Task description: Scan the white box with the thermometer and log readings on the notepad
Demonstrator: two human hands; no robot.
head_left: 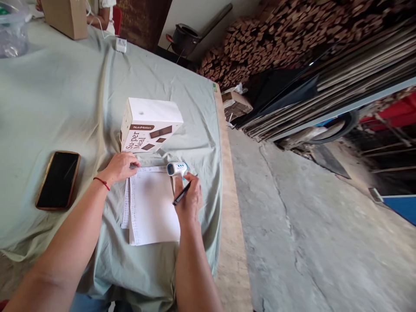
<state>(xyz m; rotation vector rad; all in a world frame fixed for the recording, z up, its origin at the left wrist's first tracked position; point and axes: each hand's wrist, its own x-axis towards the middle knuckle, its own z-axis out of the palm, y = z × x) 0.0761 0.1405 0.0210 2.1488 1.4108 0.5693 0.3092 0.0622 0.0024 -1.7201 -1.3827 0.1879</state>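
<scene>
My right hand [190, 195] is closed, with a black pen [182, 193] lying slantwise across it. The same fingers are around the handle of a white and blue infrared thermometer [177, 168], whose small screen faces left. Below it lies a stack of paper sheets [154, 208], blank in the middle, with printed or written marks along the left and top edges. My left hand [121, 167] rests at the top left corner of the sheets, its fingers curled around a small dark thing that I cannot make out. A red string bracelet circles my left wrist.
A white "Super Meal" box [151, 123] stands just beyond my hands. A phone [58, 180] lies at left on the green cloth [74, 104]. A cardboard box [66, 17], a clear tub [13, 32] and a white adapter [121, 45] are farther back, near another person's arm [103, 16].
</scene>
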